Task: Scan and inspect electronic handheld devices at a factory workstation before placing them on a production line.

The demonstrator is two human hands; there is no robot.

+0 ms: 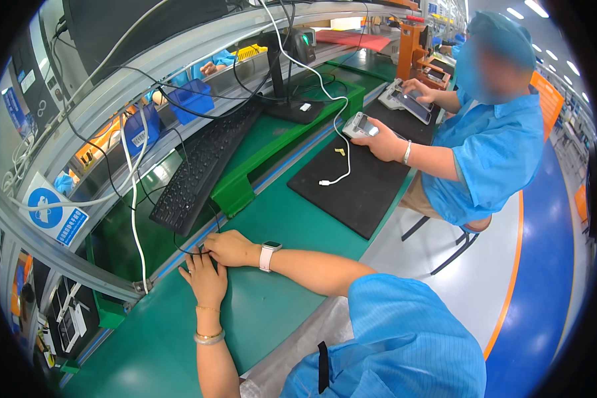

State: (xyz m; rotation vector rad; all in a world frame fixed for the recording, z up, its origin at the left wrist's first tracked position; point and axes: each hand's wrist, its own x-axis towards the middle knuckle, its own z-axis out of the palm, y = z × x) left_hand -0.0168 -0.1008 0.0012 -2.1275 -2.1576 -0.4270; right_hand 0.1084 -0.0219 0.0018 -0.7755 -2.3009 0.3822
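Note:
My left hand [207, 284] lies on the green mat [272, 318] near the rear edge, its fingers stretched forward and a little apart. Close against it, my right hand [232, 249] is closed, with bent fingers pinching a thin black cable [184, 251]. That cable loops back toward the black keyboard [202, 166]; its end is hidden by my fingers. The left fingertips reach the same cable, but whether they grip it cannot be made out. A watch with a pale band [266, 257] is on my right wrist, and bangles [209, 337] circle my left.
On the right a co-worker in blue [477, 146] handles a grey-white device [361, 126] and another handheld unit [408, 103] over a black pad [351, 186]. A white cable [343, 149] trails onto that pad. Metal rails [106, 259], blue bins [191, 101] and hanging wires line the back.

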